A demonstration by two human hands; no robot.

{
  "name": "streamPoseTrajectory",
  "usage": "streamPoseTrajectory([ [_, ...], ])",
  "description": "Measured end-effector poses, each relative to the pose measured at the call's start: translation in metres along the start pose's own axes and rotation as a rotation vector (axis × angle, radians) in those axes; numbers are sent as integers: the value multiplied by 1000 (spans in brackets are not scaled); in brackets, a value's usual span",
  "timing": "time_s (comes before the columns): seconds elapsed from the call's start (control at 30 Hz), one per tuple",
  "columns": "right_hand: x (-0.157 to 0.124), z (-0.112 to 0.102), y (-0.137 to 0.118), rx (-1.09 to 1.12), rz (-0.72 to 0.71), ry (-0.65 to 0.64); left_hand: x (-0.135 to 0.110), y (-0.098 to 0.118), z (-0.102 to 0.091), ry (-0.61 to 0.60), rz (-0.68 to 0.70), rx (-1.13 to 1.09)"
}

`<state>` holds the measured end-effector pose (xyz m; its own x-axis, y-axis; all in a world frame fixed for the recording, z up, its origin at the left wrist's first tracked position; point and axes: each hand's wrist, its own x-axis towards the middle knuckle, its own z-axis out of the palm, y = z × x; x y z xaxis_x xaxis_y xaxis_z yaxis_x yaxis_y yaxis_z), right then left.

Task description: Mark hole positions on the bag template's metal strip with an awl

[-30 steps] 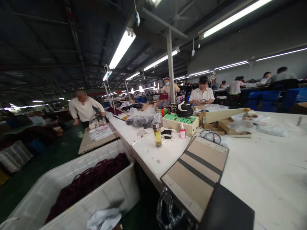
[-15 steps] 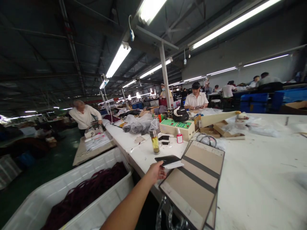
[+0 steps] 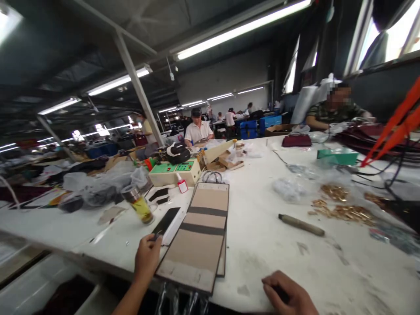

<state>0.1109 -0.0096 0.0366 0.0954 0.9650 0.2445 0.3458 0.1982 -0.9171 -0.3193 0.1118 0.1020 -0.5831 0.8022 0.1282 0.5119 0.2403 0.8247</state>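
My left hand (image 3: 147, 259) rests on the white table (image 3: 262, 245) near its front edge, fingers curled on the near end of a flat black piece with a white sheet under it (image 3: 167, 221). Right beside it lies a stack of brown boards with black bands (image 3: 198, 229). My right hand (image 3: 288, 295) sits low at the table's front edge, fingers curled under; what they hold, if anything, is hidden. A glass bottle of yellow liquid (image 3: 138, 204) stands just beyond my left hand.
A green-topped machine (image 3: 172, 172) and a small glue bottle (image 3: 181, 184) sit behind the boards. A grey stick tool (image 3: 301, 225), gold hardware pieces (image 3: 341, 205), plastic bags (image 3: 98, 186) and cables lie about. Other people work at far tables and on the right (image 3: 334, 109).
The view has swung right. My left hand has put the black piece down on the table beside the boards, and my right hand has come into view at the table's edge.
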Motion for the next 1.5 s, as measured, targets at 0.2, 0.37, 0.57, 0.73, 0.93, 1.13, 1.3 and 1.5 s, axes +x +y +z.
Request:
streamPoseTrajectory([
  [0.2, 12, -27, 1, -37, 61, -113, -12, 26, 28, -230, 287, 74],
  [0.37, 60, -88, 28, -348, -122, 186, 1, 46, 68, -355, 416, 150],
  [0.57, 119, -140, 68, -893, -181, 187, 54, 66, 124, -358, 383, 359],
  [0.73, 140, -137, 82, -1030, -55, 96, 95, 80, 161, -314, 226, 527],
  [0.93, 147, -133, 91, -947, -65, 112, 120, 92, 183, -269, 183, 493],
  [1.13, 146, -135, 71, -414, 72, 242, 118, 125, 174, -330, 260, 171],
  [1.3, 139, -125, 32, 500, 523, 187, 91, 174, 148, -397, 341, -20],
  [1.5, 119, -93, -2, 1030, 609, 264, 12, 233, 98, -698, 396, -113],
])
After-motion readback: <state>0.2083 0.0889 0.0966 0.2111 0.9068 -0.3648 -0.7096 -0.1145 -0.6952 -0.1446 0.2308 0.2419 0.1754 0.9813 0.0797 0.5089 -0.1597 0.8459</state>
